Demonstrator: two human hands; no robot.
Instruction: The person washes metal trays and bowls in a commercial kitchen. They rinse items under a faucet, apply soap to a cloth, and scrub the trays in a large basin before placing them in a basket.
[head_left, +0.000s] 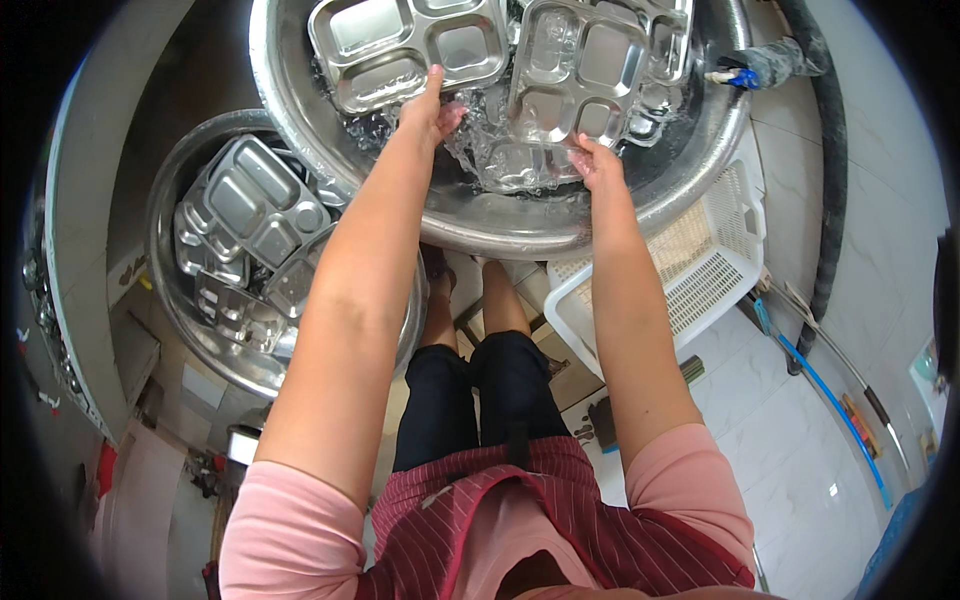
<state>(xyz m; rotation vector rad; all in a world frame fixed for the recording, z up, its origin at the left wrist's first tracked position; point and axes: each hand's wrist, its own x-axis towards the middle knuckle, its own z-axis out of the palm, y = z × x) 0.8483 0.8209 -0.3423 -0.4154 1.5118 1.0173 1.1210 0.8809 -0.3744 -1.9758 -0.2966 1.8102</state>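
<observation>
Both hands reach into a large round metal basin (517, 232) of water. My left hand (433, 112) grips the lower edge of a stainless steel compartment tray (420, 71), its thumb on the rim. At the lower edge of a second compartment tray (566, 90) is my right hand (596, 161), thumb over the rim. Between the two hands water splashes, and a further steel tray (517, 166) lies partly under water beside my right fingers. Another compartment tray (669, 45) stands behind the second one at the right.
A smaller metal basin (161, 277) at the left holds several piled compartment trays (251, 199). White plastic baskets (694, 281) are on the floor at the right below the large basin. A dark hose (831, 187) runs along the right wall, near a blue-handled tool (825, 394).
</observation>
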